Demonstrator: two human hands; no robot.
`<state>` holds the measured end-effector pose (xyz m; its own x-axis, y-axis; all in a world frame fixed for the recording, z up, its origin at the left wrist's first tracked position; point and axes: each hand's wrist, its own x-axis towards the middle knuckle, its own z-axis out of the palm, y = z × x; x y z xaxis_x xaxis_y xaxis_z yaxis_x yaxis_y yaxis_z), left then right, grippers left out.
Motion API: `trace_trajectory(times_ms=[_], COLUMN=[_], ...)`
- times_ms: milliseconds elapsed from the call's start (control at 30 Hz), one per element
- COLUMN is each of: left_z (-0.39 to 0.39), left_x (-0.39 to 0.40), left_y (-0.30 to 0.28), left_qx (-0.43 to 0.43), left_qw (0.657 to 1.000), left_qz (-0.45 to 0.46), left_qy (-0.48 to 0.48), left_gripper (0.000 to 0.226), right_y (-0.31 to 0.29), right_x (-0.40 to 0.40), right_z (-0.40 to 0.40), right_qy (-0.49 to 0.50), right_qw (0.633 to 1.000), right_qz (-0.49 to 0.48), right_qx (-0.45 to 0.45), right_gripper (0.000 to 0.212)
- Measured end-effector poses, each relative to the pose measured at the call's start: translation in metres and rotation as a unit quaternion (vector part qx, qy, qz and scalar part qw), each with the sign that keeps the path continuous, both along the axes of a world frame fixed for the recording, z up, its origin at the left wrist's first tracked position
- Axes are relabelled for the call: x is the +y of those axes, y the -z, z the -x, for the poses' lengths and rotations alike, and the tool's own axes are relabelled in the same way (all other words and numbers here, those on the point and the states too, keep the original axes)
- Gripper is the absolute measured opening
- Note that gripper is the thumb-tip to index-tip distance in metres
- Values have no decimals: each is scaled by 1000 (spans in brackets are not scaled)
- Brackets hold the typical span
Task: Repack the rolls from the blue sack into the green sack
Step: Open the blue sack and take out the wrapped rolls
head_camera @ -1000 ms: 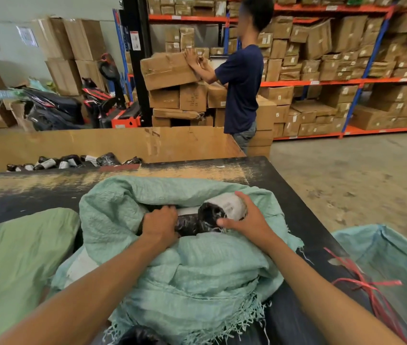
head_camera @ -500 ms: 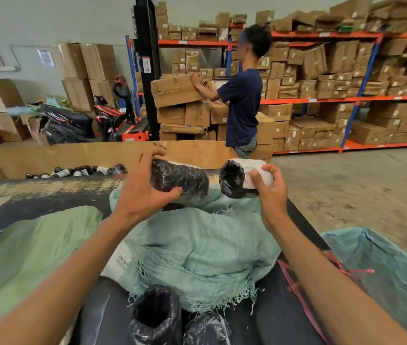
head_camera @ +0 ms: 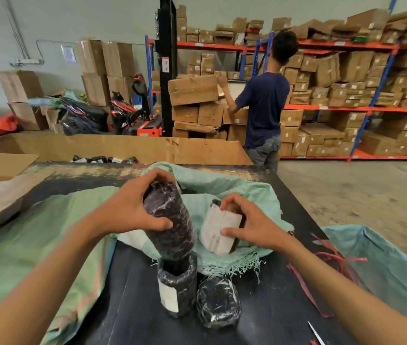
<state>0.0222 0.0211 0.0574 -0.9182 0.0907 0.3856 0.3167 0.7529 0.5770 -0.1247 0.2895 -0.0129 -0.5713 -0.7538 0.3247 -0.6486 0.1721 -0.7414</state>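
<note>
A pale green wall [head_camera: 85, 26] closes the back of the warehouse, a pipe running down it and a paper notice [head_camera: 68, 54] stuck beside stacked cardboard boxes [head_camera: 105, 70]; the concrete floor [head_camera: 361, 192] to the right is grey and scuffed; orange-and-blue racking [head_camera: 361, 109] is crammed with brown cartons, many crushed or leaning; a person in a dark blue shirt [head_camera: 263, 105] stands with their back turned, touching a box on a stack; a black forklift mast [head_camera: 166, 63] rises near the middle, its orange base [head_camera: 148, 128] on the floor; a long cardboard wall [head_camera: 112, 146] runs behind the dark counter [head_camera: 294, 212]; the light is even and dull.
</note>
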Motion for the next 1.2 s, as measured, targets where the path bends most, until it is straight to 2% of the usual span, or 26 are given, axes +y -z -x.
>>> trace_trajectory(times_ms=[100,200,300,600,700,833,933,1033,1200], left_z=[-6,-1,8,4,-9,-32,-46,-59,-54], left_x=[6,14,20,18,12,-14,-33,-31,-20], left_y=[14,27,37,20,16,24,44,79,131], left_qx=[-27,-25,-25,13,15,4,-47,-109,-111], left_qw=[999,998,998,999,1000,998,994,993,994], left_qz=[6,29,25,6,2,46,68,39,18], left_qy=[25,44,59,30,15,-46,-75,-28,-12], left_gripper=[72,73,71,70,69,71,71,73,89], right_y=[14,31,51,69,76,75,74,75,80], right_x=[6,10,10,8,6,8,6,2,-4], right_z=[-27,-46,-60,-65,-64,-60,-61,-62,-61], right_qy=[-53,-80,-78,-16,-12,-3,1,10,29], right_qw=[995,972,955,950,955,953,952,951,944], right_qz=[-89,-207,-252,-218,-223,-238,-231,-233,-262], right_qx=[10,83,137,223,193,187,201,202,197], right_gripper=[46,46,45,38,37,37,38,37,38])
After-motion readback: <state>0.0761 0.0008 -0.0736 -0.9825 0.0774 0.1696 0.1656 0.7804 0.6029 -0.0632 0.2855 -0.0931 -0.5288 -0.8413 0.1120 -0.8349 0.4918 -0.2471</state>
